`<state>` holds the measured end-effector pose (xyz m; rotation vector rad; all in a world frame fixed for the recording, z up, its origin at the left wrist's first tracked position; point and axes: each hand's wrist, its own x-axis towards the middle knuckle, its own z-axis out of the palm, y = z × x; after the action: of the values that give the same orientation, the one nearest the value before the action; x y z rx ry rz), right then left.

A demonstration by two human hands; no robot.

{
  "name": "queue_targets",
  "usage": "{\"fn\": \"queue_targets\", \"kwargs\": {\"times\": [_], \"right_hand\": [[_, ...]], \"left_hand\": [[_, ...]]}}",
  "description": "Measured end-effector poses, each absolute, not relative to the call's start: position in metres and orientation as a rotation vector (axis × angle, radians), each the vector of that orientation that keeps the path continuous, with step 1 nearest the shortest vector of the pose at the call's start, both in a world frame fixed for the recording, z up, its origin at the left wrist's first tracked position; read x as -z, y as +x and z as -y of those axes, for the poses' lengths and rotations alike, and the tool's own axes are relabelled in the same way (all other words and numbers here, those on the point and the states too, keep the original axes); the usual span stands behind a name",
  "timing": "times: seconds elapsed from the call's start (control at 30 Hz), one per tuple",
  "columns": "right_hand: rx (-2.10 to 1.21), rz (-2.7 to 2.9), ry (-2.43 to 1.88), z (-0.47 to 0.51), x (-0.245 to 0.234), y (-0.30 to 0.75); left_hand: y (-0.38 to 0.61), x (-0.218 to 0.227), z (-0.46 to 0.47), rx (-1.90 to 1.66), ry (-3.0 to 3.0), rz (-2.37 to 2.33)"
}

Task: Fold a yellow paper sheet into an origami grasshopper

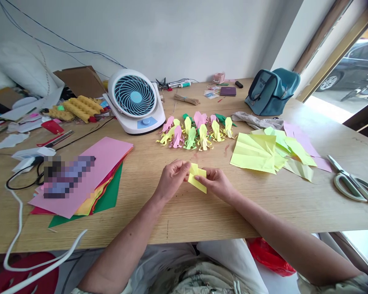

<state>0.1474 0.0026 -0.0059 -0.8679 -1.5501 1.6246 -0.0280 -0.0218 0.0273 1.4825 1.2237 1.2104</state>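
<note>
A small folded piece of yellow paper (198,182) is held between my two hands, above the table near its front middle. My left hand (173,176) pinches its left edge between thumb and fingers. On the other side, my right hand (216,182) grips it, the thumb lying across the front face. Just beyond my hands stand several folded paper figures (190,138) in pink, yellow and green, grouped close together. To the right lies a creased yellow sheet (254,151) on a loose pile of green and pink paper scraps (300,151).
Scissors (352,181) lie at the right. A stack of coloured paper (110,157) with a blurred object on top is at the left. Behind are a white fan (135,98), a bundle of thin sticks (186,99) and a teal bag (271,92). A white cable (20,220) crosses the left edge.
</note>
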Motion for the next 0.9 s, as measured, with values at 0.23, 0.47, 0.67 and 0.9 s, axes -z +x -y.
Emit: {"fn": "queue_targets", "kwargs": {"times": [0.23, 0.47, 0.67, 0.9], "right_hand": [[-1.69, 1.445, -0.86, -0.002, 0.001, 0.145], [-1.71, 1.425, -0.857, -0.003, 0.0, 0.145], [-1.675, 1.418, -0.891, -0.005, 0.001, 0.148], [-1.683, 1.561, -0.898, -0.007, 0.007, 0.151]], "left_hand": [[-0.028, -0.018, 0.017, -1.273, 1.601, -1.302], [-0.028, -0.021, 0.019, -1.251, 1.424, -1.23], [-0.025, -0.017, 0.017, -1.184, 1.484, -1.246], [-0.027, -0.019, 0.014, -1.28, 1.195, -1.254]]}}
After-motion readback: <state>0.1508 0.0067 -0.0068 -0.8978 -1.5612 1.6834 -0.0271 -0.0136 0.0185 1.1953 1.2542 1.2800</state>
